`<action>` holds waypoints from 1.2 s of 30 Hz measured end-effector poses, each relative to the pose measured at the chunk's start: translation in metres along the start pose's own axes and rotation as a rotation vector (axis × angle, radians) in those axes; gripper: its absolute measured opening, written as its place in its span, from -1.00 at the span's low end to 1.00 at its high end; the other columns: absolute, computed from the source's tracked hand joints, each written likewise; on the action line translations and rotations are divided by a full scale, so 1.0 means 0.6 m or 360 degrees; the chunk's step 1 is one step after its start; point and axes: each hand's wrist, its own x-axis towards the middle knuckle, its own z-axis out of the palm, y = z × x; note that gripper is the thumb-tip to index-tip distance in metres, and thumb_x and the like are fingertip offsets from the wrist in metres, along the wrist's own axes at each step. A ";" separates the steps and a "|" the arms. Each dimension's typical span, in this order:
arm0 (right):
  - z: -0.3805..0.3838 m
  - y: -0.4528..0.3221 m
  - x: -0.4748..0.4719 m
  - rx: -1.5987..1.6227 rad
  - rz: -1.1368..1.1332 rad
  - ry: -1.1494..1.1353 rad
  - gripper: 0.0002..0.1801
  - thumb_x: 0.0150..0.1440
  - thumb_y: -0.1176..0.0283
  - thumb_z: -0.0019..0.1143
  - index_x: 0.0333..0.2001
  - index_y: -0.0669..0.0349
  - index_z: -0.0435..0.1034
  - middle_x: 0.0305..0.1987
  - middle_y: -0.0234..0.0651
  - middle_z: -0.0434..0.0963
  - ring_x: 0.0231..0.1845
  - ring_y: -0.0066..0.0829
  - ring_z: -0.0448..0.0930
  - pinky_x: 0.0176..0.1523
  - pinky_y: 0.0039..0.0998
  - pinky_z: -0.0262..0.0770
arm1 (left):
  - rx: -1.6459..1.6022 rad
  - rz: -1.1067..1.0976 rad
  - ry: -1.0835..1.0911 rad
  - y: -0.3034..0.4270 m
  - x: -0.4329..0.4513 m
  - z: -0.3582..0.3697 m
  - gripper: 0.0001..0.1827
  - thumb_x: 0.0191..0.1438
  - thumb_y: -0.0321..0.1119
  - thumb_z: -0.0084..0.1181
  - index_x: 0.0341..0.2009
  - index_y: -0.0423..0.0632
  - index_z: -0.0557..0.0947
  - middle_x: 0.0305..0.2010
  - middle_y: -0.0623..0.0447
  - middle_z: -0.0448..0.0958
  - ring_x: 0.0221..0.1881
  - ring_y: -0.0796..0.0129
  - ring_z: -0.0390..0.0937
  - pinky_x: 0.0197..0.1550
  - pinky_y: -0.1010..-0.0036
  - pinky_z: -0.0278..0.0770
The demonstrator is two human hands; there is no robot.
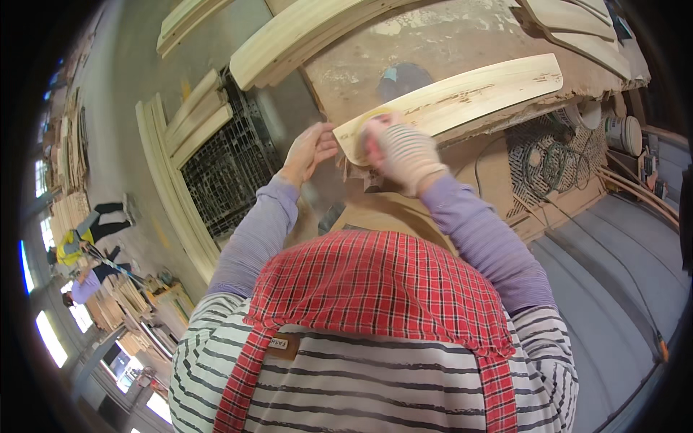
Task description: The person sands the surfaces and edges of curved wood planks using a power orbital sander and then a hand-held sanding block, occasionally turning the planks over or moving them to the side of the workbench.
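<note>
A pale, curved wooden board (476, 92) with rounded corners and brown marks lies along the near edge of the worktable (352, 70). My right hand (403, 149), in a striped knit glove, is pressed on the board's left end and blurred by motion. Under its fingers is a round, yellow-edged pad (373, 115), mostly hidden and too blurred to name more exactly. Just off the board's left tip, my bare left hand (313, 150) holds nothing, its fingers apart. Whether its fingertips touch the board is unclear.
More curved boards (303, 38) lie at the upper left, with others (574, 32) at the far right. Boards rest on a black plastic pallet (227, 162) at left. A coiled cable (552, 168) and white buckets (622, 135) sit below right. Two people (76, 246) stand far left.
</note>
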 end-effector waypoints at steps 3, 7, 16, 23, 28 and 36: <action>-0.038 0.096 -0.005 -0.0102 0.0522 0.0395 -0.60 0.07 0.26 0.26 0.00 0.01 0.39 0.03 -0.05 0.42 -0.14 -0.13 0.61 -0.06 -0.18 0.58 | 0.0393 0.0132 -0.0036 0.026 -0.007 0.030 -0.63 0.34 -0.15 0.01 0.10 -0.10 0.55 -0.05 0.11 0.58 -0.11 0.51 0.52 0.05 0.42 0.50; -0.042 0.094 0.007 -0.0080 0.0580 0.0501 -0.56 0.08 0.28 0.28 0.05 0.02 0.37 0.05 -0.02 0.41 -0.08 -0.09 0.61 0.04 -0.27 0.59 | 0.0706 0.0224 -0.0080 0.028 0.017 0.021 -0.69 0.25 -0.16 0.15 -0.03 -0.06 0.67 -0.11 0.20 0.61 -0.09 0.60 0.46 0.02 0.54 0.39; 0.016 0.024 -0.031 -0.0075 0.0386 0.0174 -0.60 0.03 0.39 0.24 -0.02 -0.02 0.36 0.10 0.02 0.40 -0.12 -0.01 0.62 -0.05 -0.13 0.60 | 0.0700 0.0314 -0.0137 0.035 0.025 0.019 -0.70 0.23 -0.20 0.19 -0.06 -0.13 0.68 -0.11 0.16 0.63 -0.02 0.52 0.47 0.14 0.53 0.34; 0.105 -0.023 -0.003 -0.0223 -0.0024 0.0153 -0.67 0.06 0.32 0.18 -0.07 -0.03 0.34 0.05 -0.03 0.45 -0.11 0.00 0.60 -0.08 -0.12 0.59 | 0.0593 0.0222 -0.0193 0.025 0.046 0.014 -0.68 0.23 -0.18 0.19 -0.03 -0.09 0.68 -0.11 0.17 0.62 -0.06 0.54 0.48 0.06 0.52 0.40; 0.021 0.013 -0.001 -0.0009 0.0163 0.0276 -0.60 0.05 0.28 0.21 0.00 -0.06 0.36 0.00 -0.01 0.46 -0.04 0.00 0.58 -0.01 -0.11 0.58 | 0.0674 0.0222 -0.0082 0.049 0.010 0.022 -0.66 0.21 -0.19 0.18 -0.04 -0.14 0.70 -0.09 0.13 0.65 -0.05 0.49 0.52 0.10 0.51 0.39; -0.168 0.418 -0.001 0.0222 0.1096 0.0997 -0.23 -0.12 0.08 0.44 0.13 0.15 0.32 0.07 0.02 0.55 0.06 -0.06 0.59 0.13 -0.23 0.50 | 0.0298 0.0221 0.0460 -0.010 -0.079 -0.098 -0.58 0.24 -0.25 0.12 0.13 -0.19 0.55 -0.28 0.18 0.52 -0.32 0.58 0.41 -0.24 0.63 0.40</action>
